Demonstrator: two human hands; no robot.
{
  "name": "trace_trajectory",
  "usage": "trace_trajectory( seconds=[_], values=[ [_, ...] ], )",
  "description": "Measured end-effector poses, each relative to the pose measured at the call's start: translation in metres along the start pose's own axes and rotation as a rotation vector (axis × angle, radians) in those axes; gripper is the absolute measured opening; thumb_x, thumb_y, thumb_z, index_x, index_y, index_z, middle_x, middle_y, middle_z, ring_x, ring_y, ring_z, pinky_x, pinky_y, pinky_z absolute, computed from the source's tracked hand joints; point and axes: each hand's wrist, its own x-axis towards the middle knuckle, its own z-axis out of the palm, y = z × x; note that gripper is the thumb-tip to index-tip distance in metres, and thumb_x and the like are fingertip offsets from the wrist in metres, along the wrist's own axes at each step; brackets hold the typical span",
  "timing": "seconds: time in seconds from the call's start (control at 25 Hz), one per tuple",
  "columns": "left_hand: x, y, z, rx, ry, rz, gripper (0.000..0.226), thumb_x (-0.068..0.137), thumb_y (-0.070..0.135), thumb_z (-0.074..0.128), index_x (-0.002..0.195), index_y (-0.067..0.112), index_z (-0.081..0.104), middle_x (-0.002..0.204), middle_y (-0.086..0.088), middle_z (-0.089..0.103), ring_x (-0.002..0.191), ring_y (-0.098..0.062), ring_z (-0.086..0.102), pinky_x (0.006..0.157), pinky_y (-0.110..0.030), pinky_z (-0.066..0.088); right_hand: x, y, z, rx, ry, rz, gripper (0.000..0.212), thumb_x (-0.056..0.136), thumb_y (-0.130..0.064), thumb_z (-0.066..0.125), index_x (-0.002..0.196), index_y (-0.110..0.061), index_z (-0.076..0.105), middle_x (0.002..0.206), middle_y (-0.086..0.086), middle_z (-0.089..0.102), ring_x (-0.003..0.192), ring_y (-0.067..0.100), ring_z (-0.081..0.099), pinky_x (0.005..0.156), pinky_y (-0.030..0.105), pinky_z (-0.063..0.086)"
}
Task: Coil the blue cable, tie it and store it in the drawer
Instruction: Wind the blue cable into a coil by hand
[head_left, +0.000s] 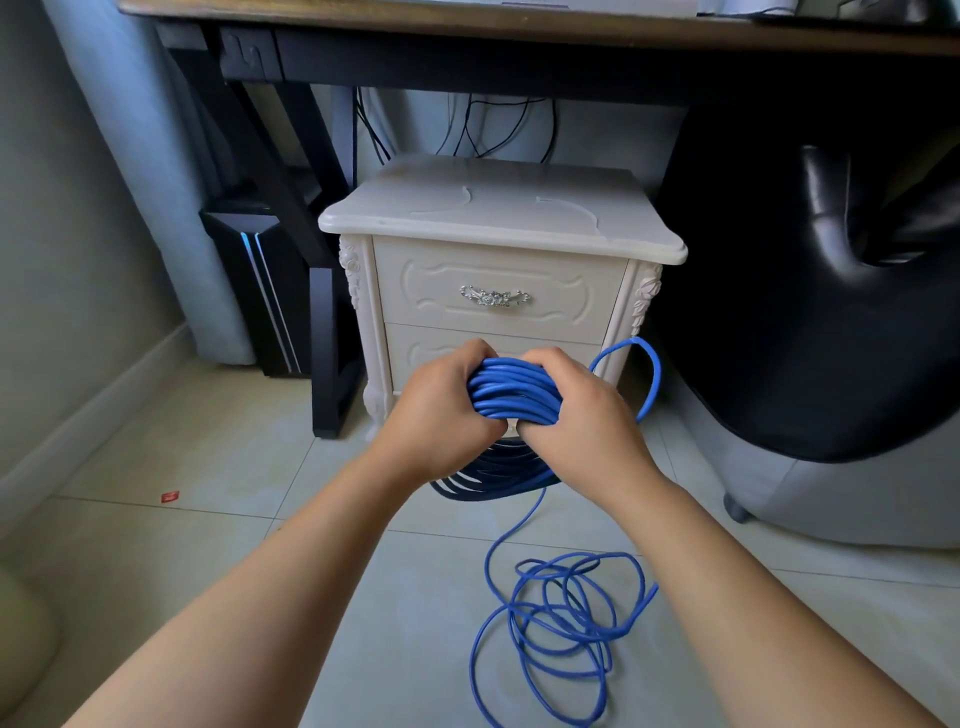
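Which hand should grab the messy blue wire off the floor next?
Right, probably. The loose cable on the floor lies nearer the right hand, and a loop sticks out beside it. The left hand grips the coil and can hold it alone.

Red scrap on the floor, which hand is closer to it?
Left. The left hand holds the blue cable coil on the side facing the red scrap, which lies off to its left; the right hand holds the coil's opposite side, farther away.

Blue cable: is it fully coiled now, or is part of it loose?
Partly coiled. The blue cable forms a held bundle of loops, but a loose tangle of it lies spread on the floor.
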Motion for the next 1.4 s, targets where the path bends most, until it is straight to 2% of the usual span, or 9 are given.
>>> trace_trajectory(
  seconds=[0.16, 0.36, 0.68, 0.8, 0.96, 1.08, 1.2, 1.32, 1.4],
  values=[
    [-0.001, 0.002, -0.002, -0.109, 0.085, -0.079, 0.027, 0.068, 0.0, 0.066, 0.084, 0.019, 0.056, 0.066, 0.005, 0.06, 0.057, -0.009, 0.053, 0.055, -0.026, 0.044, 0.002, 0.005, 0.003, 0.213, 0.038, 0.123, 0.037, 0.075, -0.021, 0.071, 0.105, -0.034, 0.053, 0.088, -0.014, 0.063, 0.081, 0.008, 0.06, 0.068, 0.03, 0.052],
    [0.004, 0.003, -0.006, -0.497, 0.229, -0.286, 0.03, 0.068, -0.005, 0.07, 0.09, 0.015, 0.064, 0.065, 0.003, 0.06, 0.059, -0.015, 0.053, 0.06, -0.03, 0.044, 0.001, 0.012, 0.004, 0.497, 0.036, 0.267, 0.031, 0.078, -0.026, 0.075, 0.103, -0.033, 0.058, 0.083, -0.014, 0.065, 0.078, 0.006, 0.061, 0.074, 0.024, 0.047],
    [0.006, 0.005, 0.0, -1.066, 0.364, -0.614, 0.02, 0.076, -0.005, 0.062, 0.089, 0.01, 0.057, 0.073, -0.006, 0.053, 0.065, -0.016, 0.054, 0.077, -0.038, 0.057, -0.007, 0.006, 0.017, 0.608, 0.015, 0.37, 0.04, 0.072, -0.042, 0.08, 0.099, -0.023, 0.058, 0.096, -0.005, 0.067, 0.092, 0.01, 0.064, 0.079, 0.025, 0.05],
    [0.003, 0.005, 0.009, -1.104, 0.305, -0.681, 0.017, 0.079, -0.002, 0.064, 0.092, 0.008, 0.058, 0.071, -0.005, 0.054, 0.071, -0.02, 0.056, 0.079, -0.039, 0.057, -0.007, 0.008, 0.021, 0.616, 0.074, 0.404, 0.038, 0.067, -0.04, 0.076, 0.094, -0.026, 0.053, 0.085, -0.006, 0.06, 0.079, 0.013, 0.059, 0.074, 0.032, 0.05],
    [0.002, 0.002, 0.014, -0.942, 0.191, -0.707, 0.017, 0.08, 0.015, 0.071, 0.094, 0.011, 0.063, 0.076, -0.003, 0.053, 0.08, -0.021, 0.054, 0.082, -0.039, 0.049, -0.005, 0.011, 0.017, 0.659, 0.186, 0.41, 0.018, 0.08, -0.014, 0.066, 0.089, -0.017, 0.05, 0.075, -0.005, 0.047, 0.065, 0.012, 0.043, 0.064, 0.029, 0.039],
    [0.0, 0.006, 0.009, -1.117, 0.044, -0.726, 0.012, 0.083, 0.021, 0.071, 0.092, 0.015, 0.068, 0.073, -0.003, 0.06, 0.077, -0.024, 0.062, 0.088, -0.043, 0.053, -0.004, 0.011, 0.014, 0.699, 0.228, 0.397, 0.018, 0.075, -0.014, 0.064, 0.089, -0.015, 0.051, 0.074, -0.005, 0.048, 0.065, 0.012, 0.045, 0.064, 0.031, 0.042],
    [-0.001, 0.006, 0.008, -1.296, -0.015, -0.715, 0.009, 0.085, 0.016, 0.069, 0.093, 0.013, 0.069, 0.087, -0.006, 0.065, 0.093, -0.024, 0.066, 0.091, -0.041, 0.055, -0.004, 0.014, 0.015, 0.752, 0.237, 0.428, 0.021, 0.064, -0.021, 0.061, 0.083, -0.02, 0.053, 0.072, -0.007, 0.053, 0.07, 0.017, 0.051, 0.07, 0.04, 0.046],
    [0.003, 0.001, 0.011, -1.262, 0.037, -0.724, 0.004, 0.083, 0.007, 0.068, 0.087, 0.008, 0.066, 0.077, -0.005, 0.06, 0.07, -0.016, 0.059, 0.077, -0.033, 0.053, -0.003, 0.017, 0.017, 0.774, 0.191, 0.479, 0.021, 0.069, -0.017, 0.062, 0.088, -0.02, 0.055, 0.076, -0.002, 0.057, 0.073, 0.02, 0.056, 0.07, 0.042, 0.052],
    [0.005, -0.001, 0.011, -1.166, 0.059, -0.722, 0.01, 0.081, 0.003, 0.068, 0.09, 0.006, 0.063, 0.065, -0.002, 0.051, 0.057, -0.013, 0.051, 0.067, -0.029, 0.048, -0.002, 0.017, 0.014, 0.867, 0.099, 0.555, 0.023, 0.077, -0.008, 0.062, 0.098, -0.015, 0.057, 0.081, 0.005, 0.06, 0.073, 0.021, 0.062, 0.064, 0.036, 0.056]
  ],
)
